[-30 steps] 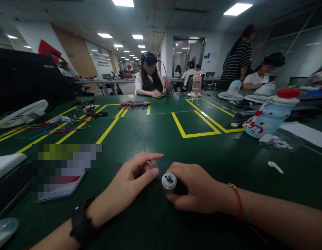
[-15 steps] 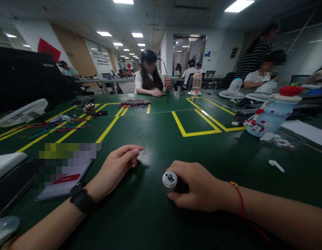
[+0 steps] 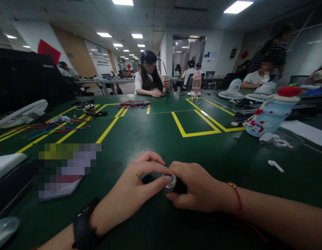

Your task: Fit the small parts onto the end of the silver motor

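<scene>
My right hand (image 3: pixel 196 185) is wrapped round a small cylindrical metal motor (image 3: pixel 171 186), which stands upright on the green table. Its silver end faces up; the lower body is hidden by my fingers. My left hand (image 3: pixel 142 182), with a dark watch on the wrist, reaches over from the left. Its thumb and index fingertip come together at the motor's top end and cover the shaft. Whatever lies between those fingertips is too small or hidden to make out.
A white earbud (image 3: pixel 275 166) and a light-blue bottle (image 3: pixel 272 116) are to the right. On the left lie a blurred card (image 3: pixel 64 187), loose wires (image 3: pixel 63 127) and a computer mouse (image 3: pixel 6 229). Further back is a wire bundle (image 3: pixel 134 104); a person (image 3: pixel 148 78) sits across the table.
My left hand has moved right, from beside the motor to its top end, where the fingertips now meet. My right hand has kept its hold on the motor in the same place.
</scene>
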The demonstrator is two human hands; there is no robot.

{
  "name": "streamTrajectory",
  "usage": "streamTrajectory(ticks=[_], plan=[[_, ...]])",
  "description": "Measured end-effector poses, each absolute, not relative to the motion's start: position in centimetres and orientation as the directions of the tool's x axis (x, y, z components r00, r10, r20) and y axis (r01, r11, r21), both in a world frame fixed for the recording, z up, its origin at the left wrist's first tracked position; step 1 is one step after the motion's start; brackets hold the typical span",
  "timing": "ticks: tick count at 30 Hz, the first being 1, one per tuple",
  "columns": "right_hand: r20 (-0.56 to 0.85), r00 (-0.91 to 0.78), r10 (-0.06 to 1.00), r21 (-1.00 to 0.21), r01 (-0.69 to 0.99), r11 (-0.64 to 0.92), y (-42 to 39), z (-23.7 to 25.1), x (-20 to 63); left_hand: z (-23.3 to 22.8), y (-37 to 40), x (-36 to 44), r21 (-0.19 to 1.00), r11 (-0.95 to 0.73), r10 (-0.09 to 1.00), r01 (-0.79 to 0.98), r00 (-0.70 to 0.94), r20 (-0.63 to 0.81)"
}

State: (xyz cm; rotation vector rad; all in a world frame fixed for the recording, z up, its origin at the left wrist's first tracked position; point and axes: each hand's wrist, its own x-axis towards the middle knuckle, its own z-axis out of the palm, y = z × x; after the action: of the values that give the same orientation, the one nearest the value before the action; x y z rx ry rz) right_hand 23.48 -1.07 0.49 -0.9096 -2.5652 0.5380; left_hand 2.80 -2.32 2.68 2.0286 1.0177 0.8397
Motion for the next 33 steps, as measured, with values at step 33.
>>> streamTrajectory(ticks=[33], plan=[[0.171, -0.720, 0.672, -0.532, 0.507, 0.678, -1.1, 0.9, 23.9, 0.0, 2.5, -3.3, 0.697, -0.265, 0.958, 0.667, 0.266, 0.110]])
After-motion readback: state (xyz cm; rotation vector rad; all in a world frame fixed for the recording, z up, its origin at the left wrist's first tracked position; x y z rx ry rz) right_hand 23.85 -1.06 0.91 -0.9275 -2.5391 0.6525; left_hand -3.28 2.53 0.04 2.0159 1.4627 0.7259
